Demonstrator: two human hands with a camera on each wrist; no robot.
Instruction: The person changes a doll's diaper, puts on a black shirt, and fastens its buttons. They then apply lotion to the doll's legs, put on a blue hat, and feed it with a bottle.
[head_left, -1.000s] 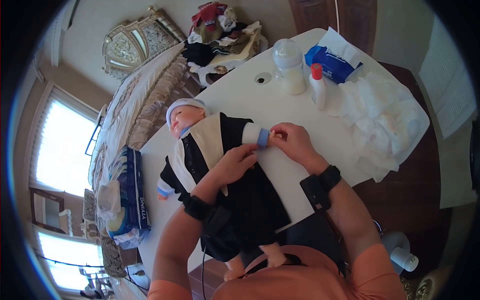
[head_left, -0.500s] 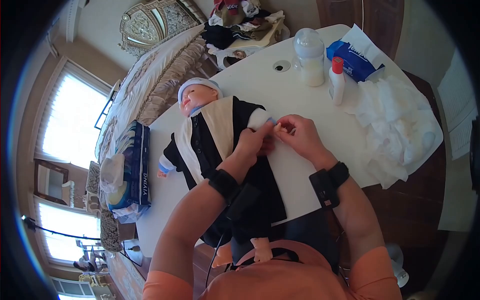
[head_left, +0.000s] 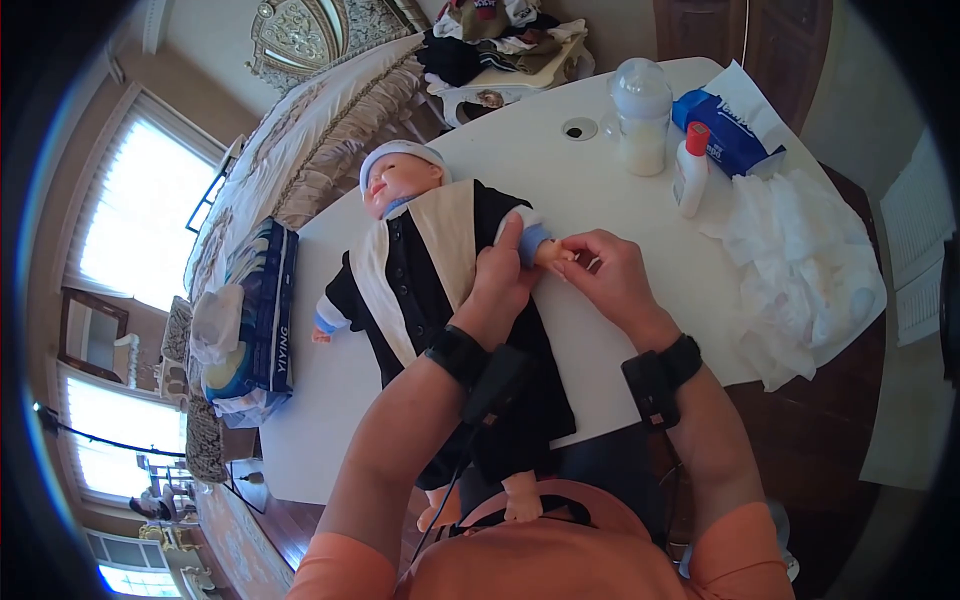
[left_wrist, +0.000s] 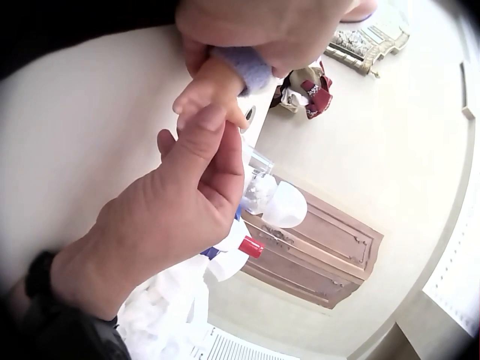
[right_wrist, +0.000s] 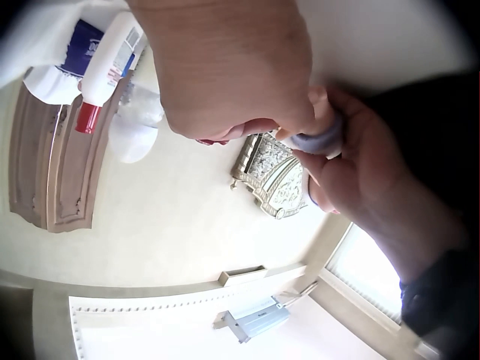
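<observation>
A baby doll (head_left: 440,235) in a black outfit with cream and white panels and a pale cap lies on its back on the white table (head_left: 620,400). My left hand (head_left: 503,285) grips its sleeve at the blue cuff (left_wrist: 246,69), thumb on top and fingers wrapped beneath. With thumb and forefinger, my right hand (head_left: 618,285) pinches the small doll hand (left_wrist: 206,94) that sticks out of that cuff. The doll's other arm (head_left: 333,312) rests on the table, and its bare feet (head_left: 520,495) hang over the edge at my body.
Toward the far right stand a baby bottle (head_left: 642,130) and a white bottle with a red cap (head_left: 690,180). Behind them lies a blue tissue pack (head_left: 735,135), beside crumpled white tissues (head_left: 790,270). A dark blue diaper pack (head_left: 268,320) sits at the left edge.
My left hand has moved up from the doll's side to wrap around the cuff. The right hand keeps pinching the doll's hand. The head view has shifted.
</observation>
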